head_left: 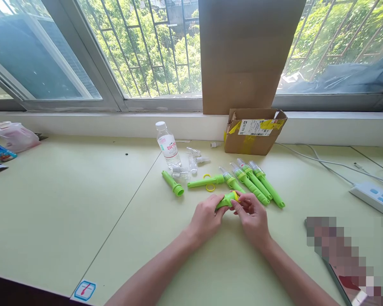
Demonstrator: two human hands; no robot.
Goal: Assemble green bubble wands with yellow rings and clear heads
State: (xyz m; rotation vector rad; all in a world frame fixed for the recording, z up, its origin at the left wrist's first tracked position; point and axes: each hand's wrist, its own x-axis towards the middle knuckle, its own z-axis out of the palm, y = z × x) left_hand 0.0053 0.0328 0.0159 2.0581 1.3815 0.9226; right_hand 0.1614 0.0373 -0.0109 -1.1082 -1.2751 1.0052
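Observation:
My left hand [207, 214] is wrapped round a green plastic tube [224, 201], hiding much of it. At the tube's right end my right hand [252, 219] pinches a yellow ring [235, 196] that sits around that end. Just behind my hands lie another green tube [206, 182] with a threaded end, two loose yellow rings [210, 187], and an open threaded tube [172, 183] to the left. Several green tubes with clear tips [253, 182] lie side by side beyond my right hand. Clear plastic tips [193, 165] are scattered farther back.
A capped water bottle [168, 146] stands behind the parts. Near the window is an open cardboard box [255, 134], with a tall cardboard sheet [242, 55] behind it. A power strip [375, 197] with cables lies right; a phone [341, 272], partly blurred, lies front right.

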